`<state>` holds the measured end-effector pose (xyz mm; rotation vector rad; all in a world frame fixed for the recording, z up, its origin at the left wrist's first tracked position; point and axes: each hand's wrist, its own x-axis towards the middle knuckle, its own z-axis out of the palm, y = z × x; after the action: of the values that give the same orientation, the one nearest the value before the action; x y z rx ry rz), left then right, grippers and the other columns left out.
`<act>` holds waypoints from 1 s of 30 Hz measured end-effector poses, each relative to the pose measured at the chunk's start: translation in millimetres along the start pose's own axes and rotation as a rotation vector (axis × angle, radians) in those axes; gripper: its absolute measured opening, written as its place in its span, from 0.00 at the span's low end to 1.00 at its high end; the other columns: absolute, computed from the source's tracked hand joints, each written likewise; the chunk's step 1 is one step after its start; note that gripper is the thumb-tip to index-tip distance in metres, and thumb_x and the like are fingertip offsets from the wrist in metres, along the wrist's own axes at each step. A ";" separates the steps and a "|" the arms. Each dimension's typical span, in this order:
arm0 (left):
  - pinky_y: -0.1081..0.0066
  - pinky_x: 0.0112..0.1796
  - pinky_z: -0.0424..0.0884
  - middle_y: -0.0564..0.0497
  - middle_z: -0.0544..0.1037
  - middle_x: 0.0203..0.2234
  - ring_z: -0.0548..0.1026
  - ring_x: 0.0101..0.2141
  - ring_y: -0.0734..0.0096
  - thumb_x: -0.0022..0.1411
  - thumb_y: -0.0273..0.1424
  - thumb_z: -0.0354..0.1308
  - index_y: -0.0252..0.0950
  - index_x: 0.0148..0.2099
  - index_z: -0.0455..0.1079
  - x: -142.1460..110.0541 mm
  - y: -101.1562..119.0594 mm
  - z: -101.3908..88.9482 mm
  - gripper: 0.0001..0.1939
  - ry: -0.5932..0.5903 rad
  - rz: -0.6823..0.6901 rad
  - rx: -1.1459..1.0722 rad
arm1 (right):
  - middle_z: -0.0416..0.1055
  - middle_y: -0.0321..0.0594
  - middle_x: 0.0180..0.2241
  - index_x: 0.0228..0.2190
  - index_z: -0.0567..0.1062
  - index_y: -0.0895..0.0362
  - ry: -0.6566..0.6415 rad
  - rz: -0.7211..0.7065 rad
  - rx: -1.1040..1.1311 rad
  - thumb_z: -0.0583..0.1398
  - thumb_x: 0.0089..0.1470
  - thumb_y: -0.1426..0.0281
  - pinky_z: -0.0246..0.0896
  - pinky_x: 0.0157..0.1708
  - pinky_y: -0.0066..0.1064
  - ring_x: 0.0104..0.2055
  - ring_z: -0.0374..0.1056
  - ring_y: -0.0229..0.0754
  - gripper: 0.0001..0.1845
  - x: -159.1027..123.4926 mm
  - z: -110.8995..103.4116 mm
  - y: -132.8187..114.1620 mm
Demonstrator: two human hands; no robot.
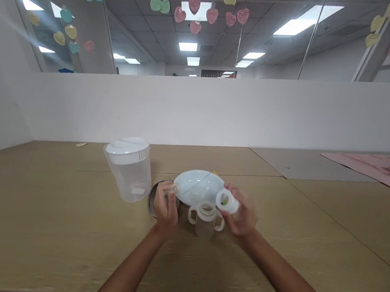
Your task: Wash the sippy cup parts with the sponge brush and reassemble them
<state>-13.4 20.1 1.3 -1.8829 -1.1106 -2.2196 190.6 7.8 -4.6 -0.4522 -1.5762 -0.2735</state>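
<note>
A baby bottle body with two side handles [205,224] stands upright on the table, its round mouth open at the top. My right hand [243,218] is closed around a white ring-shaped cap [227,201], tilted so its opening faces left, with something green showing inside. Left of the bottle, my left hand [166,210] pinches a small clear piece [172,190], too small to name. Behind the bottle lies a white oval plate [190,177] with a thin stick and clear parts on it. A round metal dish [152,201] is partly hidden behind my left hand.
A clear plastic pitcher with a white lid [128,170] stands at the left. A small flat wooden piece [81,144] lies near the wall. Pink cloth [377,165] covers the far right of the table [73,235]. A white wall [203,113] runs along the back.
</note>
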 end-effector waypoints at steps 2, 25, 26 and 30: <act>0.65 0.40 0.68 0.46 0.73 0.36 0.71 0.38 0.65 0.63 0.37 0.49 0.36 0.43 0.66 6.8 -9.1 -1.1 0.11 -0.058 -0.020 0.139 | 0.70 0.50 0.46 0.50 0.65 0.56 0.076 0.252 -0.105 0.60 0.51 0.64 0.63 0.49 0.45 0.50 0.66 0.50 0.25 1.2 4.2 6.0; 0.51 0.46 0.55 0.49 0.78 0.33 0.68 0.42 0.56 0.62 0.36 0.49 0.42 0.32 0.74 3.3 -34.6 1.8 0.13 -0.536 0.033 0.526 | 0.62 0.52 0.50 0.34 0.78 0.59 -0.511 0.717 -0.437 0.56 0.51 0.59 0.50 0.54 0.43 0.56 0.53 0.52 0.19 -20.4 14.8 58.3; 0.50 0.47 0.54 0.49 0.78 0.32 0.68 0.42 0.57 0.62 0.36 0.49 0.42 0.32 0.74 2.4 -35.0 2.3 0.13 -0.555 0.056 0.509 | 0.62 0.52 0.50 0.34 0.78 0.59 -0.517 0.711 -0.439 0.56 0.51 0.59 0.50 0.53 0.43 0.56 0.53 0.52 0.19 -20.0 14.7 57.7; 0.49 0.50 0.52 0.50 0.79 0.32 0.69 0.44 0.59 0.64 0.35 0.46 0.42 0.37 0.74 0.3 -34.9 2.8 0.15 -0.609 0.092 0.459 | 0.63 0.49 0.50 0.34 0.79 0.57 -0.545 0.675 -0.453 0.55 0.51 0.61 0.49 0.54 0.43 0.56 0.53 0.51 0.17 -17.5 13.5 56.1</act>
<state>-26.9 47.7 -15.5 -2.3574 -1.4011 -1.2026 203.7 61.6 -28.4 -1.4695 -1.7727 0.0290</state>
